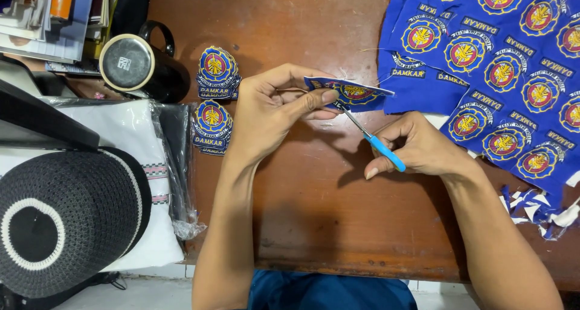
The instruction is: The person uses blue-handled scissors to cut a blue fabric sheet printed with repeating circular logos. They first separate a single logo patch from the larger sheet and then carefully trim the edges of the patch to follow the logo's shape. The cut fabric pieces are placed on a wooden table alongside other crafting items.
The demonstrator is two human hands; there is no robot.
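1. A blue badge [350,93] is pinched between thumb and forefinger of the left hand [272,113], just above the frame's centre.
2. Blue-handled scissors [376,139] are gripped by the curled fingers of the right hand [423,148], their blades touching the badge's lower edge.
3. Cut badges [214,98] are stacked at centre left.
4. A blue badge sheet [501,68] is spread at upper right.

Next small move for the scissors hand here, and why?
Probably close the blades: the right hand has the blue-handled scissors tipped against the edge of the embroidered patch, which the left hand pinches level above the table.
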